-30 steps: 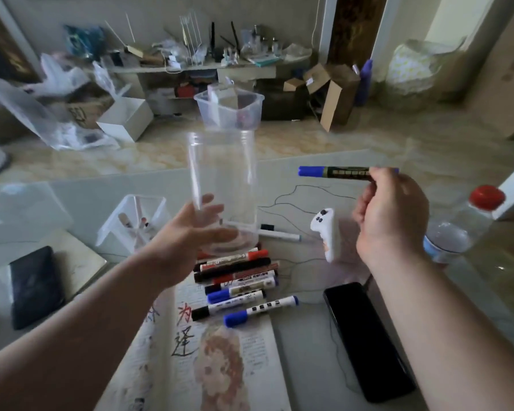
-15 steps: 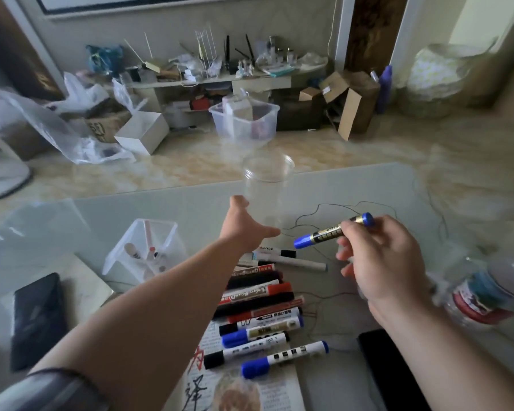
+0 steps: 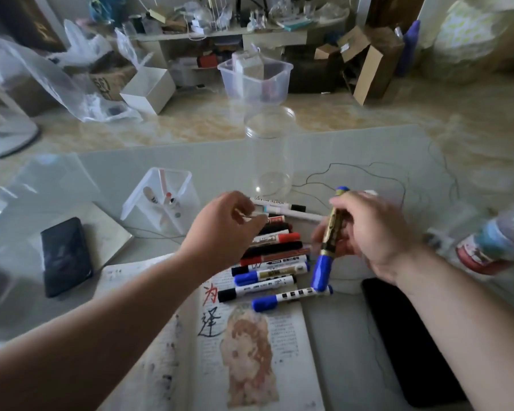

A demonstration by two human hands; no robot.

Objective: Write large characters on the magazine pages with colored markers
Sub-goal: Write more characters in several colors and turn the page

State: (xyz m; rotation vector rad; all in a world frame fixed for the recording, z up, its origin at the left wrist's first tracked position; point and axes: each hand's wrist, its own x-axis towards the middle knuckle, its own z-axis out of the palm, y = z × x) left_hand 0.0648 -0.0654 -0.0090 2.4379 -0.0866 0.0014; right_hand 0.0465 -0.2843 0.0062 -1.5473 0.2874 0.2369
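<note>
Selecting and readying a marker. The person's right hand (image 3: pixel 374 232) is gripping a gold-and-black-barrelled marker with a blue cap (image 3: pixel 328 244), fingers curled round the barrel. The marker is pointing steeply down, its capped end hanging just above a row of capped red, black and blue markers (image 3: pixel 276 262). The left hand (image 3: pixel 226 229) is hovering over the far end of that row, fingers loosely curled and apparently holding nothing. Whether its fingertips are touching the white marker beneath cannot be told through the blur. The two hands are working near each other but apart.

The open magazine with printed text and a brownish portrait (image 3: pixel 250 351) is lying flat on the pale glass table (image 3: pixel 161 161) directly in front of the person. The marker row is resting across its far edge. A large red character (image 3: pixel 210 292) and a black one (image 3: pixel 209 324) are already showing on the right-hand page. A tall clear plastic cup (image 3: pixel 269 152) is standing upright beyond the markers.

The step in hand appears to be preparing the blue marker, the cap being on. The next move probably calls for the left hand to cross over and pull the cap, then for the tip to come down onto an unmarked part of the page.
</note>
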